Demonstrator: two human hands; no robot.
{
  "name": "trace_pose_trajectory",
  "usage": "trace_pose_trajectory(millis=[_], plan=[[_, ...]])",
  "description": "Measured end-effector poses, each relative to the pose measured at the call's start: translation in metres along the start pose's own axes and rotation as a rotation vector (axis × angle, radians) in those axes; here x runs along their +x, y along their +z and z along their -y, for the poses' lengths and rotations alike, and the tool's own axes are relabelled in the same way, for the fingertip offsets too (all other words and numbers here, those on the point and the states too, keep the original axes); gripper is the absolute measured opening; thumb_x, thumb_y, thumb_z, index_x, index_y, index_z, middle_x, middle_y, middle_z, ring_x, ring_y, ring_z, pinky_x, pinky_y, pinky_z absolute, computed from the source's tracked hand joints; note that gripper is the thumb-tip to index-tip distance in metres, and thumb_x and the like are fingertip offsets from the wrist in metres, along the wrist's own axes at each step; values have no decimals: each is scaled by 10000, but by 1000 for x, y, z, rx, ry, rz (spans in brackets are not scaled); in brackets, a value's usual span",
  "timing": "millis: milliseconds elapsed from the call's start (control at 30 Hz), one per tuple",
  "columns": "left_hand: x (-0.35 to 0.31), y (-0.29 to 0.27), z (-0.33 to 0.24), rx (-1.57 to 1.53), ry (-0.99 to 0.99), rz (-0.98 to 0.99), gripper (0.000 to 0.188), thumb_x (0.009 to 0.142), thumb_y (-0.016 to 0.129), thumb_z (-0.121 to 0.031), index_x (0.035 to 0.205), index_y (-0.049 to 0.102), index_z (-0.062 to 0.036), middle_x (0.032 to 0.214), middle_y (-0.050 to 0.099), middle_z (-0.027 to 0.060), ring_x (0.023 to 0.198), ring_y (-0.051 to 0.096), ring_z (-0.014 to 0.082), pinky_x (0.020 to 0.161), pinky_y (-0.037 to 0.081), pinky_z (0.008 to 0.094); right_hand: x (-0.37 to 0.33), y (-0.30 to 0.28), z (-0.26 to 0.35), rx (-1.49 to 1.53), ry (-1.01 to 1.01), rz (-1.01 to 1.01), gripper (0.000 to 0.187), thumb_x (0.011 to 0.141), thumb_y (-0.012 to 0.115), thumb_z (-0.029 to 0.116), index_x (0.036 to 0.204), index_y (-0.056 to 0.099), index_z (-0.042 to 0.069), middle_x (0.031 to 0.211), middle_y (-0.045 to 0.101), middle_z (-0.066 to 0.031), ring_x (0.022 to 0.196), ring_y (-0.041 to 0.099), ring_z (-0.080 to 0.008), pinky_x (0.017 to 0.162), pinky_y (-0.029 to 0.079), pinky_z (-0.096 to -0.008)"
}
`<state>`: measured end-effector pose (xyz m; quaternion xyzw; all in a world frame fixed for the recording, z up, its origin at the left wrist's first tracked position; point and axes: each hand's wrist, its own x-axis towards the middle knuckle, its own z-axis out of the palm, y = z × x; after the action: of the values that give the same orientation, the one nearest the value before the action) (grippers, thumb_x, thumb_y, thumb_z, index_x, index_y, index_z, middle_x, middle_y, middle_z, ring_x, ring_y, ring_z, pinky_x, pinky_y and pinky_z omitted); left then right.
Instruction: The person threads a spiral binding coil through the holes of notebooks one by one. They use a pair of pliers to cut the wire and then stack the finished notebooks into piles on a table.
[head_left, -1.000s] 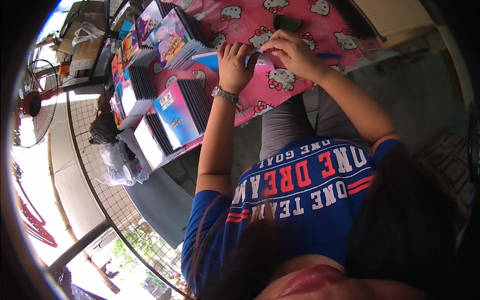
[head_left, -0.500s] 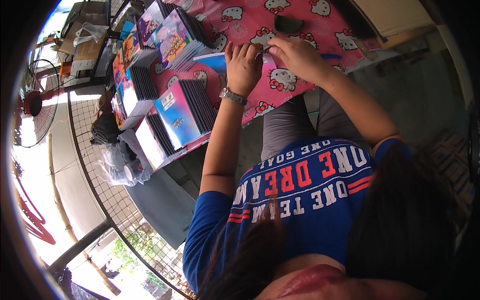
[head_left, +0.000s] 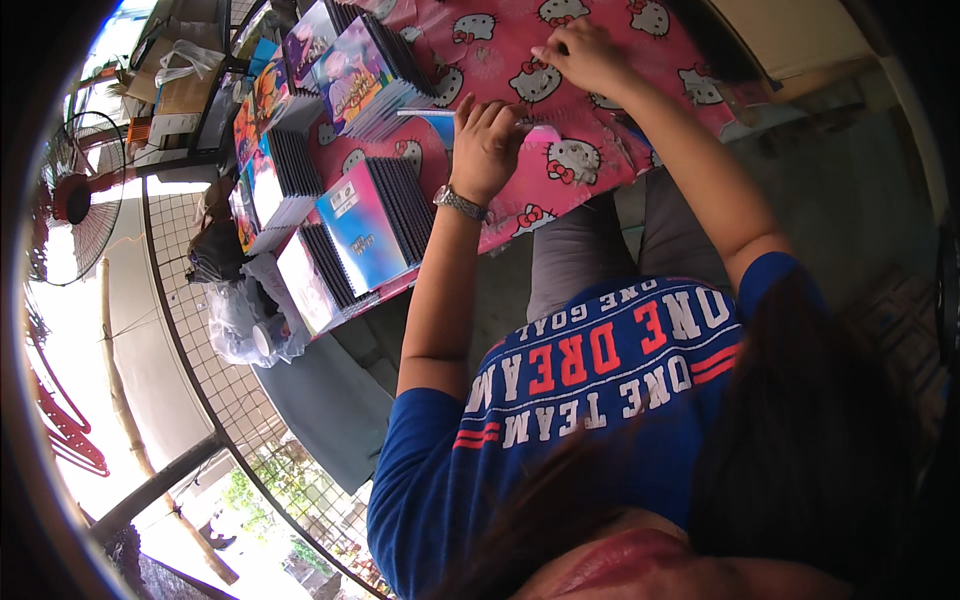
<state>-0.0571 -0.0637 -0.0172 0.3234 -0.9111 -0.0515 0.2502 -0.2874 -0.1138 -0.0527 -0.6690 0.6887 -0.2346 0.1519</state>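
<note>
My left hand (head_left: 487, 150) is closed round a thin notebook (head_left: 437, 127) with a blue and pink cover. It is seen nearly edge-on, and my fingers hide its middle. The notebook is held over the near part of the table. Farther off and to the right, my right hand (head_left: 590, 62) is over the spot of a small dark dish. Its thumb and fingers look bent and apart, with a dark patch between them. The hand covers nearly all of the dish, and I make out nothing held in it.
Stacks of spiral notebooks (head_left: 360, 230) with colourful covers stand along the table's left side. A pink patterned cloth (head_left: 520, 215) covers the table. Beyond the left edge are a plastic bag (head_left: 240, 325), wire mesh and a fan (head_left: 75, 200). A cardboard box (head_left: 800, 35) is at the far right.
My right hand has left the notebook and moved away, up to the dark dish, which it now covers. My left hand keeps the notebook in nearly the same place.
</note>
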Motion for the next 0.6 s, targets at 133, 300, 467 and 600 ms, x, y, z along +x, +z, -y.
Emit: trace_pose_trajectory(millis=[133,300,467,600], plan=[[-2,-1,0,-8,16,26,220,838,677,-120,1045,605,-110,1014,668,37,998,609,266,1045,360,463,11,19,-5,-270,251,-20,678,864,545,670,1291,554,143,1392,471,-136,1262,424,-411,932,465,-545],[-7,1,10,-28,-13,95,288,823,711,-221,1097,637,-171,1062,661,-4,1098,586,233,1086,259,572,10,46,-23,-385,128,-71,655,849,641,566,1349,497,169,1339,506,-136,1227,469,-387,985,440,-510],[-10,-5,-1,85,-162,-6,337,805,748,-261,1121,644,-207,1242,614,-35,1297,479,246,1070,58,704,1,33,-32,-26,-84,166,614,850,646,450,1332,522,92,1267,568,-165,1237,507,-295,1038,400,-425],[-11,3,4,32,-247,-55,318,740,796,-236,1026,672,-169,1241,595,-33,1312,422,302,1035,143,710,-34,-11,4,1258,-134,557,531,826,653,291,1286,573,37,1198,614,-131,1113,590,-225,1009,441,-358]])
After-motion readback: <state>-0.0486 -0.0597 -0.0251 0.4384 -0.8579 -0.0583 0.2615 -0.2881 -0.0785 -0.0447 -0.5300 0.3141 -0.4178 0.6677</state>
